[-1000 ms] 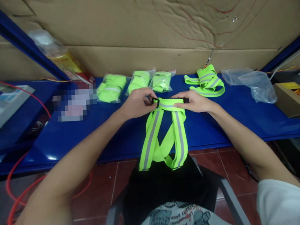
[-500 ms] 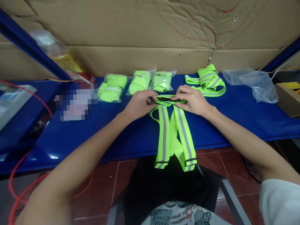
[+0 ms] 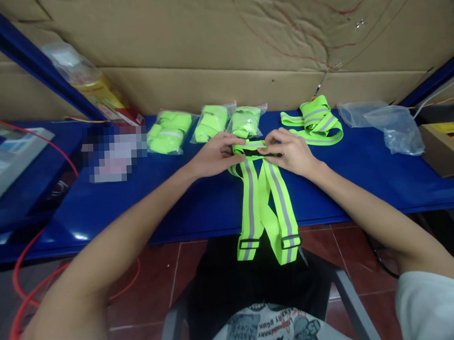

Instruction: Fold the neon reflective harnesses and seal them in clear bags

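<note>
Between my hands is a neon yellow-green reflective strap harness [image 3: 251, 199] with grey stripes, its upper part gathered into folds. My left hand [image 3: 216, 154] grips the folded left end between thumb and fingers. On the other side my right hand [image 3: 288, 150] pinches the right end, where a dark piece shows among the folds. Two straps hang down over the table's front edge, each with a black slide buckle [image 3: 291, 241] near its bottom. The fingertips partly cover the folded part.
Behind my hands lie several clear bags [image 3: 170, 132] of folded green straps. A loose reflective strap [image 3: 317, 118] lies to the right, beside empty plastic bags [image 3: 392, 125] and a cardboard box [image 3: 446, 148]. A bottle [image 3: 91, 83] leans at the back left of the blue table [image 3: 363, 184].
My left hand has shifted slightly, and its fingers now lie flatter over the folds. The hanging straps have dropped a little lower and right, showing more of the buckles.
</note>
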The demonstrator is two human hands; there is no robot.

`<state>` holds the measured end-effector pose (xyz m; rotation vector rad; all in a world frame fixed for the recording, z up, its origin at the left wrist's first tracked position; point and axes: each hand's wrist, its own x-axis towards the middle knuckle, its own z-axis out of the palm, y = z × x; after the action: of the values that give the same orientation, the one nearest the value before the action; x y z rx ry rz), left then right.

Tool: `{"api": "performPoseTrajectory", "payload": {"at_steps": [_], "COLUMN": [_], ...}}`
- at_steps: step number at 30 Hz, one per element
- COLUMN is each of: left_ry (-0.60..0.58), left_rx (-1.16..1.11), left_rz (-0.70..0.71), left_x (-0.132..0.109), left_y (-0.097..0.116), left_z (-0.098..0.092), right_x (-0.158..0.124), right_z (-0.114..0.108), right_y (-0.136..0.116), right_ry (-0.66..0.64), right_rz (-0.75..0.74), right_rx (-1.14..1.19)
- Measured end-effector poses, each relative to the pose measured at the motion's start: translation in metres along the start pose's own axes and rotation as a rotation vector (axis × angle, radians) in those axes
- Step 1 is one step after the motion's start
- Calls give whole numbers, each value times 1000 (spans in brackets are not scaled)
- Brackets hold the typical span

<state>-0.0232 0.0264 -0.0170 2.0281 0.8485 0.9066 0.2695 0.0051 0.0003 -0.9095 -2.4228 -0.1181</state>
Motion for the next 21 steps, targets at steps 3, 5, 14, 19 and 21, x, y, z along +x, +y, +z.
{"api": "performPoseTrajectory", "payload": {"at_steps": [3, 5, 14, 19, 21], "left_ry": [-3, -6, 45, 54, 52], "left_rx": [105, 116, 216, 337, 297], "left_rz": [54, 52, 118, 190, 168], "left_x": [1, 1, -5, -6, -5], "left_y": [-4, -9, 3, 19, 20], "left_z": [-7, -7, -4, 0, -2], "right_x": [1, 2, 3, 4, 5], "right_z": [-6, -10, -11, -13, -12], "right_y": [4, 6, 15, 15, 11], "right_ry": [-42, -69, -38, -199, -169], "right_rz": [-52, -85, 319, 359, 355], "right_rx": [32, 72, 315, 411, 435]}}
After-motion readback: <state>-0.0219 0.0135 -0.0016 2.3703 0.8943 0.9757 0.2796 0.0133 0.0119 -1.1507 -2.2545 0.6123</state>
